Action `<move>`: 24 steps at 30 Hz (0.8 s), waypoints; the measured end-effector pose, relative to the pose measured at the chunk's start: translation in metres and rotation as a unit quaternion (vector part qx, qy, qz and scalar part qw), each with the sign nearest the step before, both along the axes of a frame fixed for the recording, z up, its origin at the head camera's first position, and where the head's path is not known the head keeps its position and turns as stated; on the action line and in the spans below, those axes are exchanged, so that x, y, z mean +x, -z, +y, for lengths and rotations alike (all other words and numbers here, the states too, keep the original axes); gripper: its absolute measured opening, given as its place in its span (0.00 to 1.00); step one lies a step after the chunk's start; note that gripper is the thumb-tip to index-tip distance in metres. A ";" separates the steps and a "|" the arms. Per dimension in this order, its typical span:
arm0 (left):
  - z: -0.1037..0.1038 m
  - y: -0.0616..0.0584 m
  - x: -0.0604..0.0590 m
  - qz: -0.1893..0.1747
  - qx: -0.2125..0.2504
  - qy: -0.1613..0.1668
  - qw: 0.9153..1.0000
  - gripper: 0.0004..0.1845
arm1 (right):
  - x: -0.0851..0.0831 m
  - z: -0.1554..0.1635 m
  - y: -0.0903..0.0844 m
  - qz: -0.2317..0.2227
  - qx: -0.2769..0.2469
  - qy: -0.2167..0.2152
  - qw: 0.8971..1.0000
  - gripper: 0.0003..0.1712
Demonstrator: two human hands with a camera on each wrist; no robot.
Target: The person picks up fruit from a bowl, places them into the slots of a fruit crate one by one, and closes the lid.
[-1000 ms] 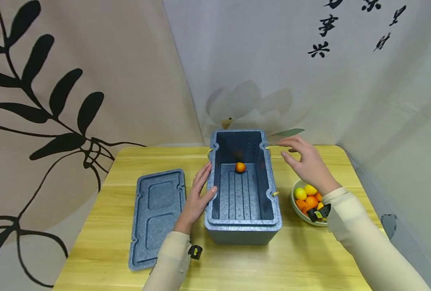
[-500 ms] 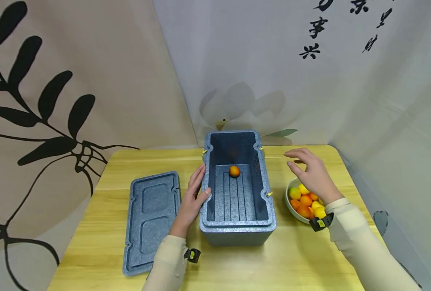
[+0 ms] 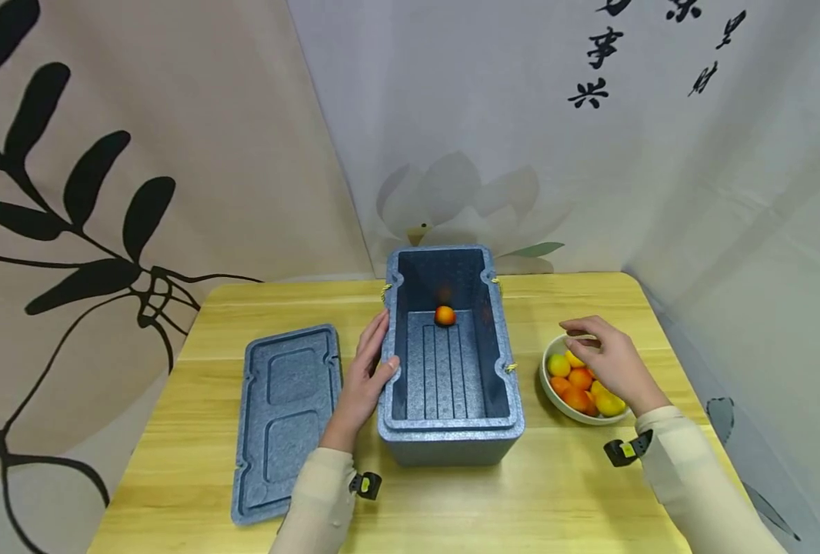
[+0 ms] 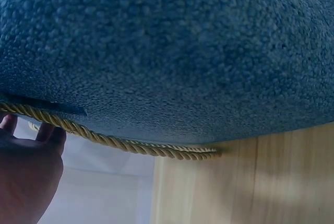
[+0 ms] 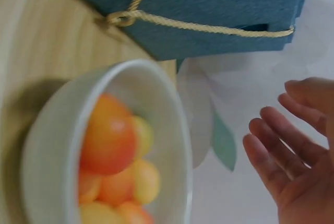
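A blue-grey foam box (image 3: 445, 443) stands lidless on the table, one small orange fruit (image 3: 445, 315) on its floor. My left hand (image 3: 361, 388) rests against the box's left side, thumb on the rim and fingers extended along the outer wall. In the left wrist view, the fingers of that hand (image 4: 31, 166) are beside a twisted gold rope (image 4: 125, 143). My right hand (image 3: 614, 363) hovers over a pale bowl (image 3: 547, 382) of orange and yellow fruits (image 3: 578, 398). The right wrist view shows this hand (image 5: 297, 156) with relaxed, parted fingers and nothing in them.
The box's lid (image 3: 288, 423) lies flat on the wooden table (image 3: 438, 508), left of the box. Behind the table hangs a printed cloth (image 3: 244, 138). A gold rope (image 5: 209, 27) runs along the box's right side, facing the bowl.
My right hand has moved away from the box and lowered over the bowl. The left hand stays at the box's side. The head view has shifted slightly.
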State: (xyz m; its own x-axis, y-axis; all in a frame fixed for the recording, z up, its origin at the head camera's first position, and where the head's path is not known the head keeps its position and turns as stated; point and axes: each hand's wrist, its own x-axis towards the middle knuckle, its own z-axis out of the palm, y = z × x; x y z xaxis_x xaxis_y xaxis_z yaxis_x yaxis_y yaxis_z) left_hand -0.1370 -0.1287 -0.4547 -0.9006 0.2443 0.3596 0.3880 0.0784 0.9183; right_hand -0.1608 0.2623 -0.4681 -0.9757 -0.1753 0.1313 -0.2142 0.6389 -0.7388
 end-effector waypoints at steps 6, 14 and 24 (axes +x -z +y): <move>0.000 0.000 0.000 -0.007 -0.008 -0.002 1.000 0.33 | 0.008 0.010 0.015 0.000 0.016 0.003 1.000 0.16; 0.003 -0.001 -0.001 -0.022 0.000 -0.003 1.000 0.33 | 0.022 0.020 0.030 -0.048 0.023 0.008 0.999 0.19; 0.001 0.000 0.000 -0.017 0.006 -0.003 1.000 0.33 | 0.030 0.025 0.042 -0.078 -0.009 0.004 0.997 0.20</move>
